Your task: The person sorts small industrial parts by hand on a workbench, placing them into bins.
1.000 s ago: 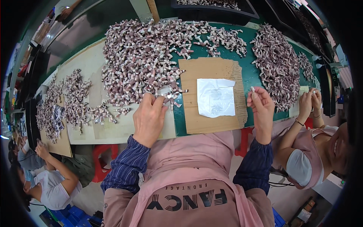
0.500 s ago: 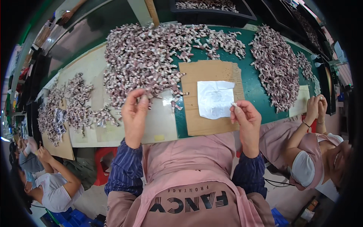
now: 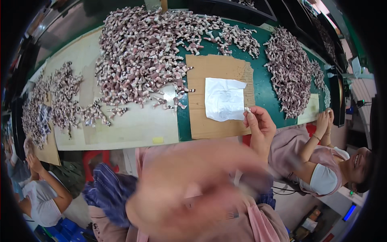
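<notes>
Your sleeve (image 3: 111, 187) is dark blue with thin pale stripes. Your pieces (image 3: 133, 56) are mixed white and brownish purple (a few show also black), the sheet (image 3: 225, 101) is white, the cardboard (image 3: 196, 105) is light brown, and the table (image 3: 259, 88) is green and cream.

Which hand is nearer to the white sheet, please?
Right: the right hand is beside the white sheet at its lower right; the blurred left hand appears well below it.
</notes>
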`<state>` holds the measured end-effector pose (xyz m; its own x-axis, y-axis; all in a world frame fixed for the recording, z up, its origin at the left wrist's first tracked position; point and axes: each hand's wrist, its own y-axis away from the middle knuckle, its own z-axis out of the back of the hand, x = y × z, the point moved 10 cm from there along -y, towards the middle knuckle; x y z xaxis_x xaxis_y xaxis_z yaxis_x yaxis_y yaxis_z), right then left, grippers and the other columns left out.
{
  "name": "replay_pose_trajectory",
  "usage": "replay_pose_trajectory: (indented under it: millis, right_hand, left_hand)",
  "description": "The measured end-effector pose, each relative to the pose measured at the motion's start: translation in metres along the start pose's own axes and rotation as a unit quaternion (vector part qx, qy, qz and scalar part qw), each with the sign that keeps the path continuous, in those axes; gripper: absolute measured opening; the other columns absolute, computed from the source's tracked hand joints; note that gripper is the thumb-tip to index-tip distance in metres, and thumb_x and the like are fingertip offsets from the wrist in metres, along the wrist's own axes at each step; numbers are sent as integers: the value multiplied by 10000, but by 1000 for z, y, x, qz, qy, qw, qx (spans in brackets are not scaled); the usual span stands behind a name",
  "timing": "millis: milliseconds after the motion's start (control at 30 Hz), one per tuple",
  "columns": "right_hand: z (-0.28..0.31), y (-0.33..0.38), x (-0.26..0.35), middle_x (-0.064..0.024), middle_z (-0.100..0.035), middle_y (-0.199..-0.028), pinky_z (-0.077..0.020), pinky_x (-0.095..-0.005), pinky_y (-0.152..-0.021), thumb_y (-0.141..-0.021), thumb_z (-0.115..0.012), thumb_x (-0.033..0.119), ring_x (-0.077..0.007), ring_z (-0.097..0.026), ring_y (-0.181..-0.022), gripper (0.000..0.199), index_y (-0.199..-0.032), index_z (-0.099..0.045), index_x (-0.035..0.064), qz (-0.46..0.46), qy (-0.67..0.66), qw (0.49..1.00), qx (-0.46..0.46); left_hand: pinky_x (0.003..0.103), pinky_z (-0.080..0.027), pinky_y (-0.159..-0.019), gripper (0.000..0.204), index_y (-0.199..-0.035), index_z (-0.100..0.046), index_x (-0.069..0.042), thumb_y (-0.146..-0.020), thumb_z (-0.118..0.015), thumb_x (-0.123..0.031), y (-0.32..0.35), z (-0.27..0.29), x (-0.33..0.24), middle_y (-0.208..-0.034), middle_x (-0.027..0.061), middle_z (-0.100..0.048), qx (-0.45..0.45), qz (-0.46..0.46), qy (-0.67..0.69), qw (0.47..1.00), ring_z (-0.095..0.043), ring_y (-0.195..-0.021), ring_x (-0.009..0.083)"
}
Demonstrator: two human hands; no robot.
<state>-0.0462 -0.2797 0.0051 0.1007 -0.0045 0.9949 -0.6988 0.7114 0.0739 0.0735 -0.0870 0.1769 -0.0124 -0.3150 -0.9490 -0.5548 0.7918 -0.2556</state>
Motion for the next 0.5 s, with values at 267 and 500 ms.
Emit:
replay_pose_trajectory:
  millis: [267,500]
  right_hand:
    - [-2,1,-1,-30,-654,-1026,-466,-186,-728,-965,-599,-11,-52,-584,-831,145,-1100,-650,0,26,21,999,16]
    - [5,6,10,-131,-671,-953,-527,-309,-760,-893,-621,-34,-255,-669,-858,140,-1019,-673,-1,110,284,952,-18]
  left_hand:
    - [282,-507,-723,159,-1075,-546,9,-930,-551,-57,-39,-60,-9,-933,142,-627,-93,-86,102,987,-594,-692,173]
    - [227,-516,-541,348,-1111,-541,26,-1080,-412,-296,-34,0,27,-916,147,-679,-25,221,182,958,-651,-696,140]
